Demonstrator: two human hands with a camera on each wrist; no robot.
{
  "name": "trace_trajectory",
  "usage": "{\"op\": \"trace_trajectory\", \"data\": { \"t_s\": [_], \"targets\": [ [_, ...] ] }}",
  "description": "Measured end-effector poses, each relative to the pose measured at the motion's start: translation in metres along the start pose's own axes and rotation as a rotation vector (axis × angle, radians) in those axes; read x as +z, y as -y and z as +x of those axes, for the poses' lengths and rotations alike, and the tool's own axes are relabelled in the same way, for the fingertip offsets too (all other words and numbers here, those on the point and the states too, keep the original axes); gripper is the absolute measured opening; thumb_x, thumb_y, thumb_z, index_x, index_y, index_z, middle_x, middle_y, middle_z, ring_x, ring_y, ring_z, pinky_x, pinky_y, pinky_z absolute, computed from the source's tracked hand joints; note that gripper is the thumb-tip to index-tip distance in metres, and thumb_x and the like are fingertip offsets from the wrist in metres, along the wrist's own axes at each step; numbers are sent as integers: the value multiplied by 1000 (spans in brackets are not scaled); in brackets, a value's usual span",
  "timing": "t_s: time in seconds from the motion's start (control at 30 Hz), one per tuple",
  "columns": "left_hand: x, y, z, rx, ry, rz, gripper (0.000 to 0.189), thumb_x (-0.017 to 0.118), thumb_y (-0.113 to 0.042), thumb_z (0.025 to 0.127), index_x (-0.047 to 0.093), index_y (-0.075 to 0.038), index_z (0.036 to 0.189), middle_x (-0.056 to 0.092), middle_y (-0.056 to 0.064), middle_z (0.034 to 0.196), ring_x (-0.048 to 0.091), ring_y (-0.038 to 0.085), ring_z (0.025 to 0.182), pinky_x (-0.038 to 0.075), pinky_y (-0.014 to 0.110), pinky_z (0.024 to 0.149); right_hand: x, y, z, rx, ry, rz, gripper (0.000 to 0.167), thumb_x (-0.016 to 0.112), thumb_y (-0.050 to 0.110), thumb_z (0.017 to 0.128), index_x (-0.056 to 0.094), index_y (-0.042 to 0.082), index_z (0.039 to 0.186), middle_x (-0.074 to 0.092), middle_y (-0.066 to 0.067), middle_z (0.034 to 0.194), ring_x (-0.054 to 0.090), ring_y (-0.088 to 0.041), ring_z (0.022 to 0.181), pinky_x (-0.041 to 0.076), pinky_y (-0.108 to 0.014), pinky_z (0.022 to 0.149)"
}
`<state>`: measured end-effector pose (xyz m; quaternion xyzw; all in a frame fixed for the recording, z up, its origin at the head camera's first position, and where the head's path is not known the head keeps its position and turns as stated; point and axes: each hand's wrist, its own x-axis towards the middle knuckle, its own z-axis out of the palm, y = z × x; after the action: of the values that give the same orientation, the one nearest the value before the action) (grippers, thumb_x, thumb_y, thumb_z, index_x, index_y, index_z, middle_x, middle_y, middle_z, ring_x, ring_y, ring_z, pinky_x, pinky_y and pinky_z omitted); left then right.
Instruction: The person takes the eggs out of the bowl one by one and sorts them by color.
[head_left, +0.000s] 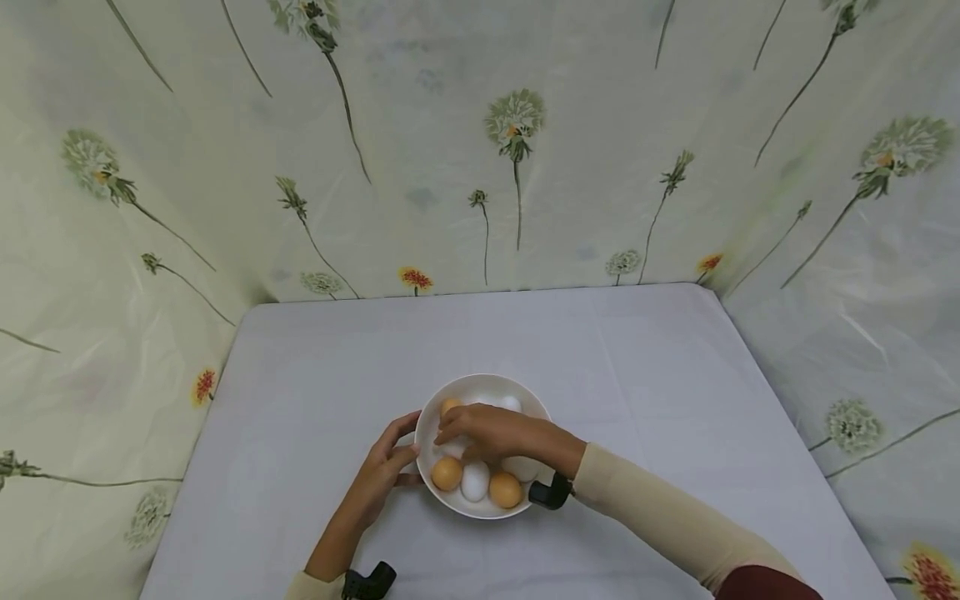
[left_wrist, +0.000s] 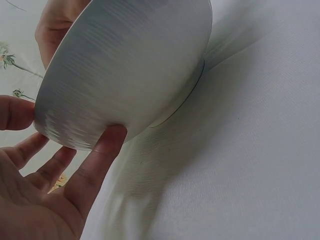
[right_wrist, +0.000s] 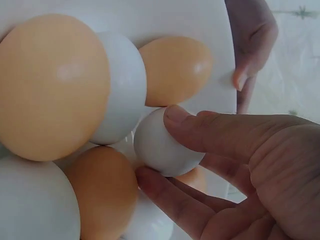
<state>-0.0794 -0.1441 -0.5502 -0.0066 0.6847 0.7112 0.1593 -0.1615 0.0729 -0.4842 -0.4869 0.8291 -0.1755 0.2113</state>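
A white bowl (head_left: 478, 384) with white and brown eggs in it stands on the table. My left hand (head_left: 382, 467) is at the bowl's left side, its spread, fairly straight fingers (left_wrist: 102, 150) touching the outer wall. Reaching over the bowl from the right, my right hand (head_left: 487, 429) pinches a white egg (right_wrist: 155, 145) between thumb and fingers, among the other eggs. Along the near side lie a brown egg (head_left: 447, 473), a white egg (head_left: 474, 482) and another brown egg (head_left: 506, 490). The right hand and forearm hide part of the bowl's contents in the head view.
A pale cloth (head_left: 637, 375) covers the table under the bowl. Behind and on both sides hang curtains (head_left: 585, 150) printed with dandelions and flowers. Dark wrist cameras are strapped to both arms, the right one (head_left: 551, 492) close above the bowl's rim.
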Motion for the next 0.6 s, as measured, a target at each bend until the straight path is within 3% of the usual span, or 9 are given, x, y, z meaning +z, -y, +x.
{"op": "trace_trajectory", "data": {
  "t_s": [0.27,0.47,0.6],
  "targets": [
    [0,1,0,-7,-19,2,51,54,-16,100,42,-20,149,37,14,157,58,40,125,61,42,79,-14,2,-12,60,-20,114,45,75,4,86,67,11,130,61,-7,138,56,-23,130,52,-31,100],
    [0,1,0,0,-8,6,51,54,-18,100,41,-20,150,36,14,157,57,41,126,61,42,79,-22,-1,-25,88,-43,217,45,70,6,90,64,11,134,57,-8,143,60,-24,124,55,-26,92],
    [0,1,1,-1,-4,0,51,54,-18,100,41,-20,150,36,14,157,57,41,126,61,43,79,-28,-6,-37,108,-78,230,44,70,8,91,64,11,134,56,-8,142,61,-23,123,56,-26,90]
  ]
}}
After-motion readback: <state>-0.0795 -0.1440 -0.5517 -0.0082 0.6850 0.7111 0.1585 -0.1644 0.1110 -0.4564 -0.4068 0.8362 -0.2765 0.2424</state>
